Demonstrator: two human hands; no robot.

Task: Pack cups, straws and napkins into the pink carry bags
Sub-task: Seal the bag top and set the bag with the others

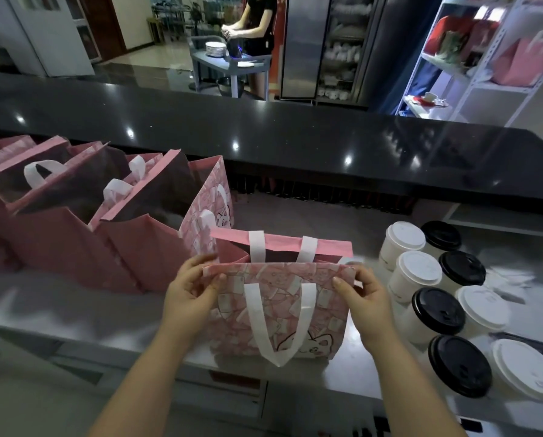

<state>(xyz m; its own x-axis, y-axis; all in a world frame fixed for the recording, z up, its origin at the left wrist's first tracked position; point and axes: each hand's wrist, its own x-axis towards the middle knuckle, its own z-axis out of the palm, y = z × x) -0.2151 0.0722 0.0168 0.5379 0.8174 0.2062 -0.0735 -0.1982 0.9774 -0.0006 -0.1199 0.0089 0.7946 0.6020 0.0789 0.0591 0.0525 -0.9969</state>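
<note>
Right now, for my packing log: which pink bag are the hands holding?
The nearest bag, beside the cups: left hand and right hand pinch its front rim.

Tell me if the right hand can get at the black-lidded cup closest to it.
Probably yes: the black-lidded cup stands just right of the right hand, nothing between. The hand pinches the pink bag at its rim, so it must let go first.

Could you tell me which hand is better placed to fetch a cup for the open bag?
Probably right. The right hand pinches the bag at its rim, next to the lidded cups; the left hand pinches the far end, away from them.
</note>
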